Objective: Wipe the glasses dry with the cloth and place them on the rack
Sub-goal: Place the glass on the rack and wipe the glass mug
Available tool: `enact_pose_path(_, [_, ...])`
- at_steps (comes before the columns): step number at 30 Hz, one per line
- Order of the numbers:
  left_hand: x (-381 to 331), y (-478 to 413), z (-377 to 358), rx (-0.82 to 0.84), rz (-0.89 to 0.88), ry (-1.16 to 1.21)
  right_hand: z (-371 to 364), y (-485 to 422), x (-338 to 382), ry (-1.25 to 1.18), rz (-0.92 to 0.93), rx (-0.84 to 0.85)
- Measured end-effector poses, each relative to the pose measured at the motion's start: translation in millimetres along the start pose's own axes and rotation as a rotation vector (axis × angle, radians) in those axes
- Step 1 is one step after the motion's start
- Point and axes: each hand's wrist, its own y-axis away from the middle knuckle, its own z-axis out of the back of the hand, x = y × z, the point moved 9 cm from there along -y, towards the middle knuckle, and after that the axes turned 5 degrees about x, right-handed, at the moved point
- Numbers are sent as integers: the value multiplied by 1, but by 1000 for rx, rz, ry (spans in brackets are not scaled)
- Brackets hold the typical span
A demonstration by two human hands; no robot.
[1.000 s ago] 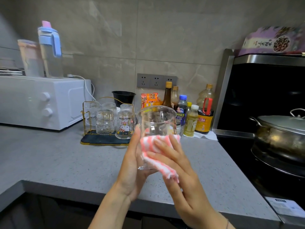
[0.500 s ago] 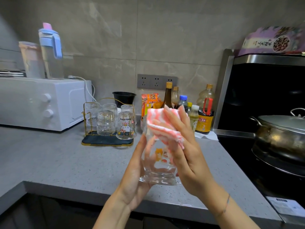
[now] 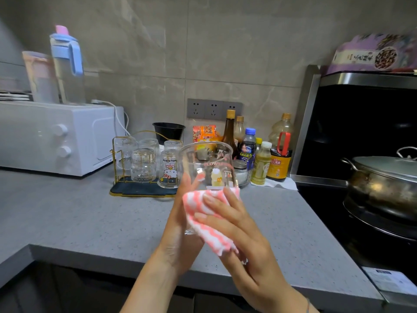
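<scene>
A clear glass (image 3: 206, 168) is held upright above the grey countertop (image 3: 90, 222), mouth up, in front of the person and well forward of the counter's back wall. The left hand (image 3: 180, 231) is wrapped around the glass's left side and lower part, the fingers curled about it and one fingertip seen through the wall of the glass. A pink-and-white striped cloth (image 3: 207, 220) is pressed against the lower half and base of the glass by the right hand (image 3: 243, 242), whose fingers are spread fairly flat over the fabric, holding it against the glass. A yellow printed figure and pink lettering are visible on the glass above the cloth. The rack (image 3: 144, 188), a gold wire frame on a dark tray, is located just behind and to the left of the held glass, on the countertop. Several glasses (image 3: 144, 164) are stood inverted on it, one bearing a cartoon cat print. A white microwave (image 3: 56, 136) is positioned to the left of the rack. A group of condiment bottles (image 3: 261, 154) is lined up against the wall to the right, beside a steel pot (image 3: 383, 181) resting on the dark stove.
</scene>
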Motion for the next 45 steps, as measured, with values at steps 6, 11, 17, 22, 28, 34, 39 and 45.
enact_pose_path(6, [14, 10, -1, 45, 38, -26, 22, -23, -7, -19, -32, -76])
enact_pose_path(11, [32, 12, 2, 4, 145, 13, 33, -31, -21, -59, -97, -105])
enact_pose_path(17, [18, 8, -2, 2, 51, 4, 21, -15, -19, -63, -98, -81])
enact_pose_path(22, [10, 4, 12, -44, -8, 62, 12, 6, -12, -111, -42, -97])
enact_pose_path(28, [6, 9, 13, -75, 55, 56, 8, 10, -8, -39, 16, -104])
enact_pose_path(34, [11, 11, 8, 48, 83, 11, 15, -5, -11, 32, -26, -109])
enact_pose_path(39, [19, 12, 8, 1, 79, -56, 28, -25, -20, 180, -121, -98])
enact_pose_path(45, [11, 10, 6, -42, 3, -61, 20, -28, -15, 230, -102, -61])
